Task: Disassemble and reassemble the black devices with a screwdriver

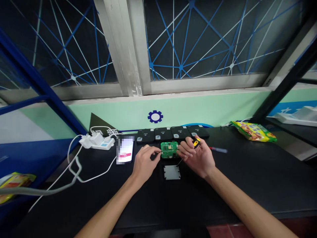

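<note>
A black desk [148, 208] runs beneath two dark window panes [213, 39] crossed by blue and white lines, set above a pale green wall [119, 112] bearing a dark blue gear emblem [155, 112]. Four flat black boxes [163, 133] stand in a row at the back of the desk. To their left lie a phone [126, 152], its picture partly pixelated, and a white power strip [105, 144] crowded with plugs and trailing white cables [37, 191]. A bright snack bag [254, 131] rests at the far right, and a red and blue pen-like tool [219, 150] lies just beyond the person's right hand [199, 157].

At centre, a green circuit board [169, 150] sits in front of the boxes, between the two hands, with a grey metal plate [172, 172] just below it on the desk. The right grip is curled firmly around a screwdriver [196, 142] with a yellow and black handle, its thin shaft slanting down toward the plate's upper right corner; whether the tip touches is too small to tell. The left hand [145, 162] has thumb and forefinger drawn nearly together at the board's left edge; whether that grip clasps the board or merely touches it cannot be told.
</note>
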Tool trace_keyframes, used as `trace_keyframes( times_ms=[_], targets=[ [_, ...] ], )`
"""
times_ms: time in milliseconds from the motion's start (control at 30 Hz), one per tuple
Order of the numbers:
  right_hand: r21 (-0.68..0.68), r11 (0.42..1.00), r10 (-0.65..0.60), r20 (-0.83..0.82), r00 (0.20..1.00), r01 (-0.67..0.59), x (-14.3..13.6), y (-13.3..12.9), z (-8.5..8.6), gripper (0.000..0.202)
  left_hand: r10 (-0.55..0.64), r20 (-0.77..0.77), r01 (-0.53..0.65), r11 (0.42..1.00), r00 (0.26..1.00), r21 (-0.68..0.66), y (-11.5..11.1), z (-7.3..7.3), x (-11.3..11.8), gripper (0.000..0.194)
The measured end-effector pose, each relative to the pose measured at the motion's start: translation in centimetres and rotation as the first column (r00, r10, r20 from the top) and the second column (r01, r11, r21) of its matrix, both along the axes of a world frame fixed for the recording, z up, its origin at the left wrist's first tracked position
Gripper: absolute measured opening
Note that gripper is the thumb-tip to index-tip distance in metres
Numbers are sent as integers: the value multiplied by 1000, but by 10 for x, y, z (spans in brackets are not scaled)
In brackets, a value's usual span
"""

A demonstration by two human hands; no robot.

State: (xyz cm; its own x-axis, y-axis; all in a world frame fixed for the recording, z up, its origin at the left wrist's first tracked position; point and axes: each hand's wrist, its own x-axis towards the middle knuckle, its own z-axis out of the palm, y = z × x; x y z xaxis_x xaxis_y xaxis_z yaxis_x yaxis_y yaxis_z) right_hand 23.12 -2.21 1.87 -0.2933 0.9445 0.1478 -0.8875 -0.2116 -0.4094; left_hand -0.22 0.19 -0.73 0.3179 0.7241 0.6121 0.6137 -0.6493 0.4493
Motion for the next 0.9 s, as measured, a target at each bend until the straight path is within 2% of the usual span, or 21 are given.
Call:
trace_keyframes(
  times_ms=[200, 300, 500, 767, 900],
  targets=[
    [-9, 1000, -4, 25, 1000, 4, 0, 0, -1, 44, 207, -58, -211, 973, 977, -90, 7, -1, -10, 14],
    [-14, 1000, 0, 21, 1000, 0, 0, 0, -2, 43, 265, -85, -275, 953, 960, -130, 9, -1, -13, 12],
    [-23, 1000, 8, 9, 1000, -8, 0, 0, -1, 43, 309, -143, -331, 928, 940, -170, 13, 0, -20, 10],
    [-22, 1000, 18, 11, 1000, -18, -1, 1, -1, 42, 330, -187, -368, 902, 925, -226, 17, -2, -22, 21],
    [-22, 999, 27, -7, 1000, -27, -1, 1, -1, 40, 319, -214, -361, 909, 923, -206, 16, -4, -21, 18]
  ],
)
